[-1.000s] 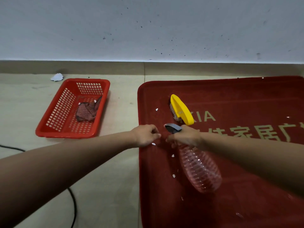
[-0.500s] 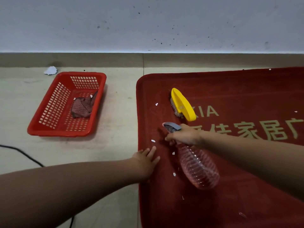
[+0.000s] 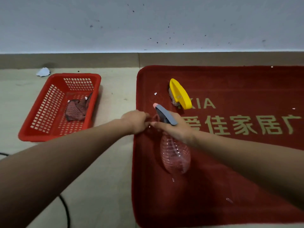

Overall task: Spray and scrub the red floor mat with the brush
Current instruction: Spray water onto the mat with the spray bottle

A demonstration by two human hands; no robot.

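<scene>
The red floor mat (image 3: 230,178) with gold lettering covers the right side of the floor. A yellow scrub brush (image 3: 180,94) lies on it near the far left corner, bristles down. My right hand (image 3: 174,129) grips the neck of a clear pink spray bottle (image 3: 176,157) with a grey spray head (image 3: 165,116), its nozzle pointing away to the far left. My left hand (image 3: 136,120) is at the mat's left edge with curled fingers, its fingertips close to my right hand's fingers under the spray head. Whether those fingers hold anything is hidden.
A red plastic basket (image 3: 41,112) with a dark cloth (image 3: 77,109) in it stands on the beige floor to the left. A crumpled white scrap (image 3: 43,71) lies by the skirting. A black cable (image 3: 65,211) runs along the floor near me. Small white flecks dot the mat.
My left hand, flat on the mat's edge half a second ago, has moved forward and curled beside the spray head. My right hand still holds the bottle.
</scene>
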